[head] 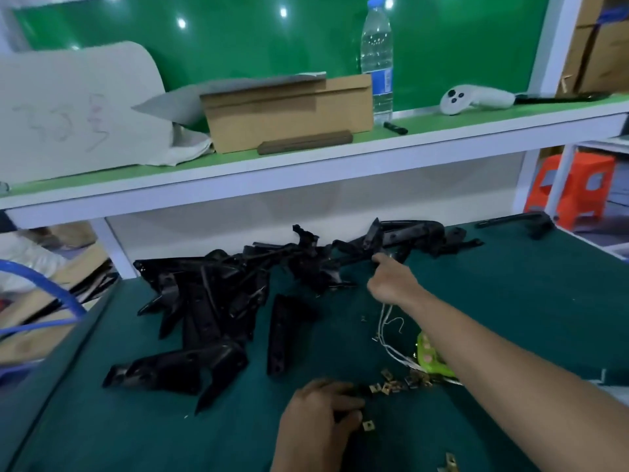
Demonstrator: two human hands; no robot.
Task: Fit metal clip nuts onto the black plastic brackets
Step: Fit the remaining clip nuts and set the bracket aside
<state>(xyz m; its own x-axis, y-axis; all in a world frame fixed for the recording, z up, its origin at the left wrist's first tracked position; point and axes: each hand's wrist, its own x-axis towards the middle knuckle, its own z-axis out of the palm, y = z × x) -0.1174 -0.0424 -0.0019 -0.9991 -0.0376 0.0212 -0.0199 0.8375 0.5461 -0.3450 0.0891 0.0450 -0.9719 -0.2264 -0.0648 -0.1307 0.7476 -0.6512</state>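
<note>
A heap of black plastic brackets (218, 298) lies across the middle of the green table (510, 301). My right hand (391, 281) reaches far forward, its fingers curled on a black bracket (384, 247) at the heap's back right. Near the front edge my left hand (323, 413) has curled fingers that pinch a brass clip nut (368, 425) against the mat; something dark sits under the fingers. Several loose clip nuts (398, 384) lie scattered just right of that hand. One bracket (282, 335) lies alone between the heap and my hands.
A light green bag (429, 356) with white strings lies under my right forearm. A shelf above carries a cardboard box (289, 114), a water bottle (377, 59) and a white controller (473, 98). An orange stool (575, 189) stands at the right, blue tubing (44, 287) at the left.
</note>
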